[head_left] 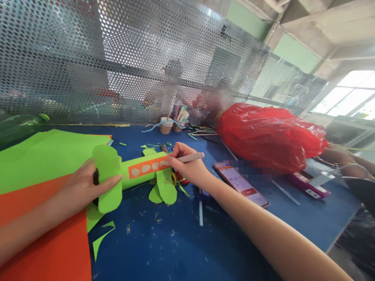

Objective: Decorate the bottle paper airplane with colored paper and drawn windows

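Observation:
A green paper tube craft (137,171) lies on the blue table (181,242), with green paper wings and an orange strip (148,168) showing white ovals. My left hand (83,187) is wrapped round the tube's near end, beside a green wing (108,177). My right hand (189,166) pinches a pale pen (190,157) with its tip at the tube's far end, by the orange strip. Green paper cut-outs (165,189) lie under the tube.
Green sheets (49,156) and an orange sheet (49,242) lie at the left. A phone (241,184) showing a timer lies right of my hand. A red plastic bag (269,134), cups of pens (175,123), and a perforated metal screen (131,58) stand behind. Paper scraps litter the table.

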Demonstrator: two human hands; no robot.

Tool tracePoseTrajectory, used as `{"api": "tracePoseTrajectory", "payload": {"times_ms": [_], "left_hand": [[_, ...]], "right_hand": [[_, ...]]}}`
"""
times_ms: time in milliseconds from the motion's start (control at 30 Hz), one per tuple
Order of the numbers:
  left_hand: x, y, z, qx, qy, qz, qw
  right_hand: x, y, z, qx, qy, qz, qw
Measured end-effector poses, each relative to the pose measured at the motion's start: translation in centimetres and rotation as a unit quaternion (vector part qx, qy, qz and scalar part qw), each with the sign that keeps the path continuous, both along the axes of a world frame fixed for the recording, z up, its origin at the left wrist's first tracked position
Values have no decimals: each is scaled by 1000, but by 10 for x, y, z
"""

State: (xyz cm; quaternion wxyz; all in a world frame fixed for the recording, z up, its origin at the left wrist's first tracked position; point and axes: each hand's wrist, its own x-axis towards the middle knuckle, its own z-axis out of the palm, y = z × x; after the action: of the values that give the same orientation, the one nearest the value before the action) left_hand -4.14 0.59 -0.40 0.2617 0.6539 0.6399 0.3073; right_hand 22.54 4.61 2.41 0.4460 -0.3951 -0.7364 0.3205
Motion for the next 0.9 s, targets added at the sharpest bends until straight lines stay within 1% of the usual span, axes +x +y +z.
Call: {"api": "tracePoseTrajectory", "payload": {"times_ms": [100,233,333,467,533,600,700,900], "left_hand": [[0,0,1,-1,5,4,1000],[0,-1,2,-21,27,26,999],[0,0,0,-13,26,23,999],[1,0,0,-12,27,23,999],[1,-1,1,-10,18,21,1000],[1,-2,2,-15,13,23,1000],[2,-2,5,-30,11,28,999],[4,-1,5,-8,13,30,999]], "right_hand": [[0,0,0,0,-5,0,1000],[0,1,0,8,-1,-1,1000],[0,2,-1,25,0,-8,1000],[1,3,-2,17,-7,1,1000],[1,3,-2,25,-8,-5,1000],[1,3,-2,38,-5,-15,999],[1,3,-2,27,-6,-7,1000],[1,4,-1,40,-3,-17,999]]}}
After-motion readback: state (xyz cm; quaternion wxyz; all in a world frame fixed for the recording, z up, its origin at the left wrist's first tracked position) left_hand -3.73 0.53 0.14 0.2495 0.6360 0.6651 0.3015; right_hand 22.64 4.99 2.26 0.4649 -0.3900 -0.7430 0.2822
